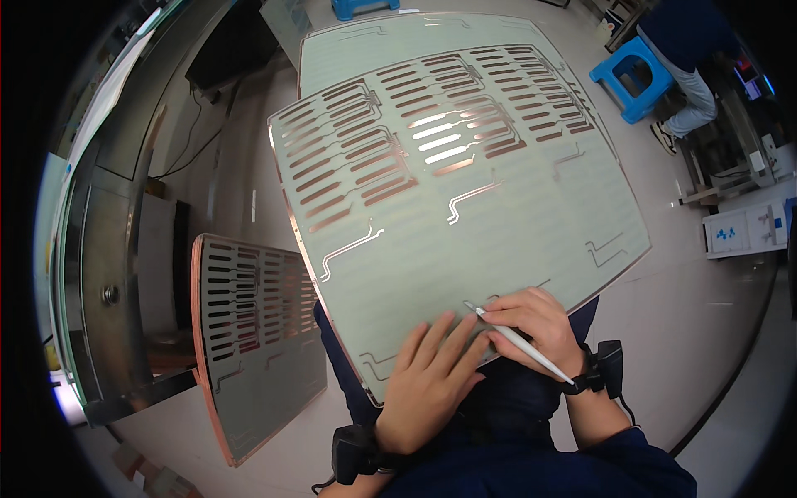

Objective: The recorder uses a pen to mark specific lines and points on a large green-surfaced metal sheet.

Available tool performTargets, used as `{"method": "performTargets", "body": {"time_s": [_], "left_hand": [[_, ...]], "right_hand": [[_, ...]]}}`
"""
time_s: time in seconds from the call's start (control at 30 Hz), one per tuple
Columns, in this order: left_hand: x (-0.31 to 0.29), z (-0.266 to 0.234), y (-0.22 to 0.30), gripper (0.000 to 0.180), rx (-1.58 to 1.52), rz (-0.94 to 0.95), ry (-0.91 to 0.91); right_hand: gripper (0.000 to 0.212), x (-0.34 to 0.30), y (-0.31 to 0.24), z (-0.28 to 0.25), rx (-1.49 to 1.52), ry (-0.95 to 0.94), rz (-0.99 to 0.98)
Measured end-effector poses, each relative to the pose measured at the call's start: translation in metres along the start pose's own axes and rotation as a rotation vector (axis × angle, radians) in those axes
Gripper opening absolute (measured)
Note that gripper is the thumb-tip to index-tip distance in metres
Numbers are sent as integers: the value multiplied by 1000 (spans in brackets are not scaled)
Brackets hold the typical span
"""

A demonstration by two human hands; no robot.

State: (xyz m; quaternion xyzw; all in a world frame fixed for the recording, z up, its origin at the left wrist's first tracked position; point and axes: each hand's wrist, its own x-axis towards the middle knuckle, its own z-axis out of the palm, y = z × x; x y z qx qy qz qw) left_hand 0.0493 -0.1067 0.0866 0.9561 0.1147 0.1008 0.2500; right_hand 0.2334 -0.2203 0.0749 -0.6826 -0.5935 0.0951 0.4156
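A large pale green circuit board panel (398,274) with copper traces lies tilted over my lap, its near edge toward me. My left hand (432,373) rests flat on its near part, fingers stretched out and slightly apart. In my right hand (535,328) is a slim white craft knife (531,352), pinched near its front like a pen. The blade points left and away from me, at the panel's surface just beyond my left fingertips. Whether the blade touches the panel I cannot tell. Both wrists wear black strapped-on devices.
Behind the panel stands another similar panel (332,62). More copper-edged panels (266,373) lean at the lower left, beside a metal-framed bench (108,249). A blue stool (633,79) and a person's leg (693,104) are at the upper right, near a metal frame and a white box (743,232).
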Motion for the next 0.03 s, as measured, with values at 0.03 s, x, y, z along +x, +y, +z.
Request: {"method": "performTargets", "body": {"time_s": [0.03], "left_hand": [[4,-4,3,52,-16,8,-55]], "right_hand": [[31,-1,1,0,3,3,0]]}}
